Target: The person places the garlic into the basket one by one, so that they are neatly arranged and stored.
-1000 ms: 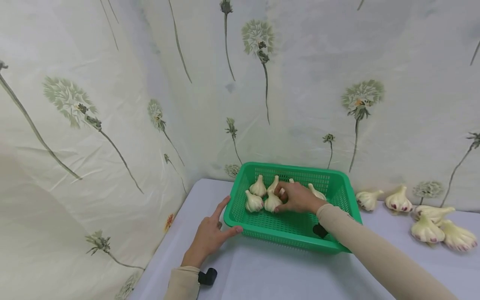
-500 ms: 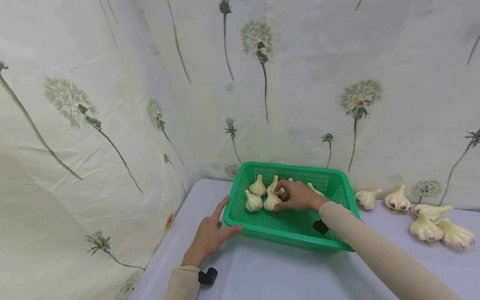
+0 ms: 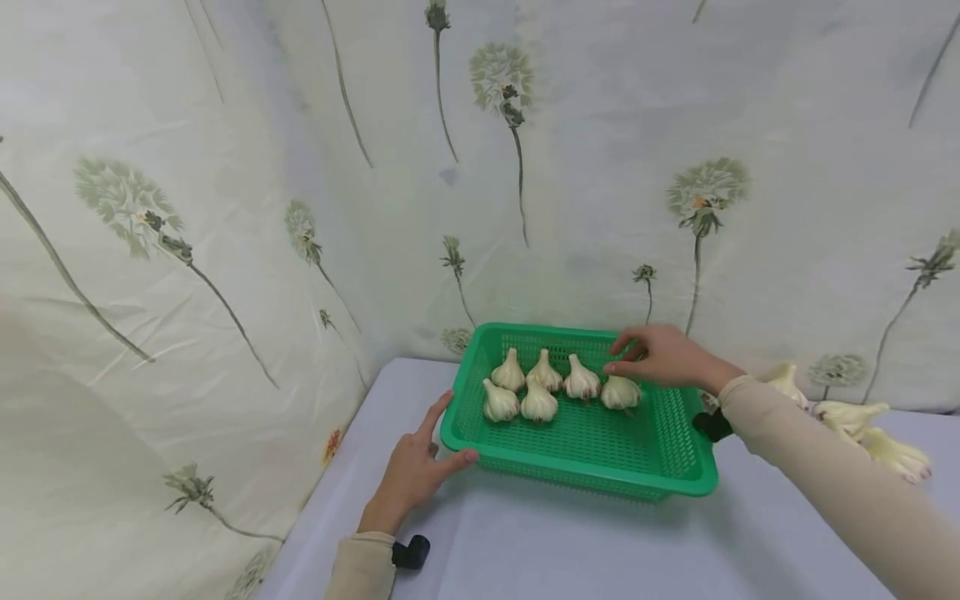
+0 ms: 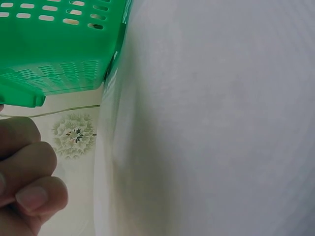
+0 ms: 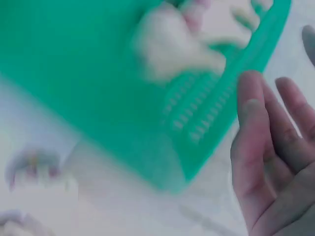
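Your right grip (image 3: 663, 354) is relaxed above the rear edge of the green basket (image 3: 577, 468), toward its right end, fingers bent and thumb tip slightly apart from the index tip in the head view. Directly beneath it sits the rightmost garlic bulb (image 3: 621, 395) in the basket; its stem is hidden by your hand, and in the right wrist view, blurred, the fingers stand apart from it. Your left grip (image 3: 411, 467) is spread about the basket's front left corner, index finger straight against the left rim, thumb at the front edge; the left wrist view shows other fingers curled below. Six bulbs lie in the basket: four in a row toward the rear edge, two in front of these near the left edge, stems mostly up. Basket stands near the rear left corner of the white worktop (image 3: 540, 550). More bulbs (image 3: 896, 454) lie on the worktop beyond the basket's right edge, partly covered by your right sleeve (image 3: 832, 483). A cloth backdrop (image 3: 585, 208) with dandelion print hangs along the worktop's rear and left edges.
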Demonstrator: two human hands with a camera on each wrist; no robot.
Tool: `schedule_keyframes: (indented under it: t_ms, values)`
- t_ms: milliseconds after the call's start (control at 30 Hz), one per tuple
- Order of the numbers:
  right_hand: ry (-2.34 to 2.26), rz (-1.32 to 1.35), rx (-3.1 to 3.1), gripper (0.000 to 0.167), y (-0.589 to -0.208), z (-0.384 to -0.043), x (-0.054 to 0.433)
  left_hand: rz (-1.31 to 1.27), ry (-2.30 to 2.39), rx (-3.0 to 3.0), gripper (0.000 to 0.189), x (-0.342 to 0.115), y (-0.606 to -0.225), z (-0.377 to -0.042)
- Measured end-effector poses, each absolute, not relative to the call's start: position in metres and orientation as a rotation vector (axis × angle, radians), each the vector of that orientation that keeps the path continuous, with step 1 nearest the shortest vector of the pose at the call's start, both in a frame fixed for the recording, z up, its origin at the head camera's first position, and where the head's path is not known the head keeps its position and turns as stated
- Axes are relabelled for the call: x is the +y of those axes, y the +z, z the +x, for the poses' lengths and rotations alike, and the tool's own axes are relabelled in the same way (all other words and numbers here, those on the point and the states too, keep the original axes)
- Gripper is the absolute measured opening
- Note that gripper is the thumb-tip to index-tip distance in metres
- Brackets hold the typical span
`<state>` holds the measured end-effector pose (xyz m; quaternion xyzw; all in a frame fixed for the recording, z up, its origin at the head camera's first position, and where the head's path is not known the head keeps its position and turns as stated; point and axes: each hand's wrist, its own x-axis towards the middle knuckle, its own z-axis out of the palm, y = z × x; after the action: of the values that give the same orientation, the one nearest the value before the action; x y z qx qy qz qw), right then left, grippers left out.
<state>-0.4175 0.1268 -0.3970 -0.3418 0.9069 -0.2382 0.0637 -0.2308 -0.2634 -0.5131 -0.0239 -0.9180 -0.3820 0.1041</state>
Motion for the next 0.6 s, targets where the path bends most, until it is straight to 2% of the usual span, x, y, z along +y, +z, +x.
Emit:
schedule_keyframes:
  t_ms: [333,600]
  values:
    - [-0.569,-0.92,2.935,0.038,-0.364,-0.415,0.211,-0.075,-1.127,-2.711,0.097,-0.262,-0.517,-0.23]
    - [-0.382,-0.755,3.005,0.048,-0.362,-0.411,0.282,-0.073,-1.104,-2.723,0.097,-0.262,-0.515,-0.23]
